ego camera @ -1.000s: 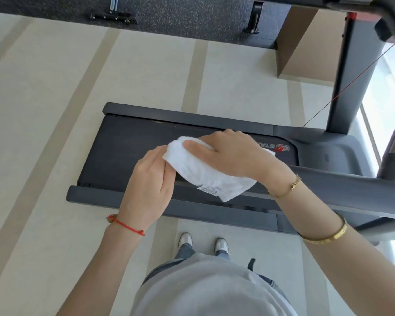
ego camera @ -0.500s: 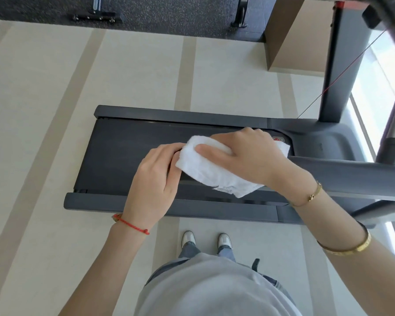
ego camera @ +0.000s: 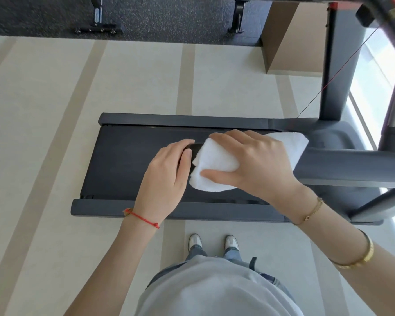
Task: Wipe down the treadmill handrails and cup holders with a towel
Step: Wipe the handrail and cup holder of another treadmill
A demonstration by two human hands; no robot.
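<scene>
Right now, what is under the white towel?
The towel is wrapped over the dark handrail, pressed by the right hand. The rail's end shows beside the left hand; the covered part is hidden.

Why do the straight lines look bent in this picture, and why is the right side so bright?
Head view: the wide-angle lens bows the floor stripes and makes the treadmill upright lean; daylight from the window washes out the right edge; the top right corner is smeared; the white towel under the right hand and the left hand look fairly sharp.
</scene>
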